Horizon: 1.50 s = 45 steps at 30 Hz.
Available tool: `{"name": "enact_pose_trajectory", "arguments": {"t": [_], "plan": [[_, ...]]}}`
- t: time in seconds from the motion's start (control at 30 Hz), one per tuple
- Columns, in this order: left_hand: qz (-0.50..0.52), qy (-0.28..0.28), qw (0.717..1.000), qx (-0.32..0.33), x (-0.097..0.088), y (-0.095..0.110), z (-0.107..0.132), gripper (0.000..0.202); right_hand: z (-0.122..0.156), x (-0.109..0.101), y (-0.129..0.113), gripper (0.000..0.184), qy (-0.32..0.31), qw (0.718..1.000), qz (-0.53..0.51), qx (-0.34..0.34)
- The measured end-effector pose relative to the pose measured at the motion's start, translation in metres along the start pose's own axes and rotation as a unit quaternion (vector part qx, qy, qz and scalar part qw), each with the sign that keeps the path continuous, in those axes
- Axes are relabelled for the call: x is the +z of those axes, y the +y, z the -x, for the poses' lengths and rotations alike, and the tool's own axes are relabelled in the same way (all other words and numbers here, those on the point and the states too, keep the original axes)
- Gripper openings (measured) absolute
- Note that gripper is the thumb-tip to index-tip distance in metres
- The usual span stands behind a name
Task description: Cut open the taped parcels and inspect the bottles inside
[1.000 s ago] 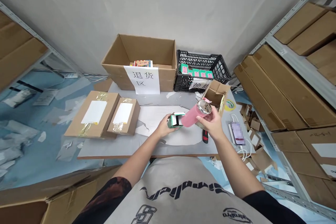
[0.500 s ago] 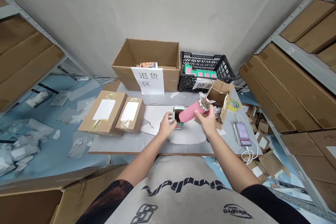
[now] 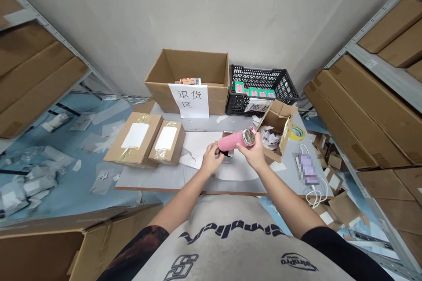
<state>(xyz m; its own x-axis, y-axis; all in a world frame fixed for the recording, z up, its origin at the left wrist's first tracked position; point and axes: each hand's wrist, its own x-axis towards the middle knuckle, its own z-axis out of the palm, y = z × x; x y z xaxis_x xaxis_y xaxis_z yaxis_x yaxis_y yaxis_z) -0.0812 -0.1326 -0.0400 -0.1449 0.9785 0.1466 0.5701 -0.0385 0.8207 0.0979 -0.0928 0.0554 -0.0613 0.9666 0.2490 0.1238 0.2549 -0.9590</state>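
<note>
A pink thermos bottle (image 3: pixel 231 141) with a shiny silver lid lies tilted in my right hand (image 3: pixel 253 153), whose fingers close round its lid end. Its base points left, above a small green box (image 3: pixel 228 158) that stands open on the table. My left hand (image 3: pixel 211 159) grips the left side of this box, its fingertips close to the bottle's base. The bottle covers much of the box opening. Just right of my right hand is an open cardboard box (image 3: pixel 286 134) with crumpled paper (image 3: pixel 271 138) inside.
Two taped cartons (image 3: pixel 133 140) sit on the table's left. Behind are a large cardboard box (image 3: pixel 158 92) with a paper sign and a black crate (image 3: pixel 237 107) holding green-and-pink boxes. Yellow tape (image 3: pixel 297 132) and a phone (image 3: pixel 308 169) with a white cable lie right. Shelves with cartons flank the table.
The bottle has moved slightly left and tipped nearer to level, its base shifting from the box opening toward my left fingers. My right hand moved left with it; my left hand still holds the box.
</note>
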Motion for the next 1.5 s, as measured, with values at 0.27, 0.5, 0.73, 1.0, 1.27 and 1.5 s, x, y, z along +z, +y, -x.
{"name": "enact_pose_trajectory", "arguments": {"t": [0.27,0.5,0.73,1.0,1.27,1.5], "plan": [[-0.074,0.057,0.994,0.051,-0.003,0.009,-0.001,0.019,-0.004,-0.007,0.004,0.080,-0.010,0.998,0.047,-0.033],[-0.220,-0.083,0.950,0.204,-0.007,0.029,-0.008,0.018,-0.015,-0.020,0.000,0.063,0.076,0.997,0.032,-0.005],[-0.234,-0.162,0.935,0.211,-0.001,0.031,-0.023,0.019,-0.019,-0.024,0.009,0.062,0.085,0.994,0.063,-0.014],[-0.246,-0.096,0.964,0.041,0.015,0.025,-0.021,0.039,-0.012,-0.027,0.013,0.067,0.067,0.996,0.061,-0.001],[-0.100,-0.047,0.992,-0.068,0.024,0.021,-0.018,0.018,-0.012,-0.032,-0.005,0.060,0.092,0.995,0.038,-0.008],[-0.043,-0.065,0.988,-0.135,0.040,0.015,-0.011,0.025,0.010,-0.054,0.025,0.060,0.132,0.988,-0.036,0.075]]}}
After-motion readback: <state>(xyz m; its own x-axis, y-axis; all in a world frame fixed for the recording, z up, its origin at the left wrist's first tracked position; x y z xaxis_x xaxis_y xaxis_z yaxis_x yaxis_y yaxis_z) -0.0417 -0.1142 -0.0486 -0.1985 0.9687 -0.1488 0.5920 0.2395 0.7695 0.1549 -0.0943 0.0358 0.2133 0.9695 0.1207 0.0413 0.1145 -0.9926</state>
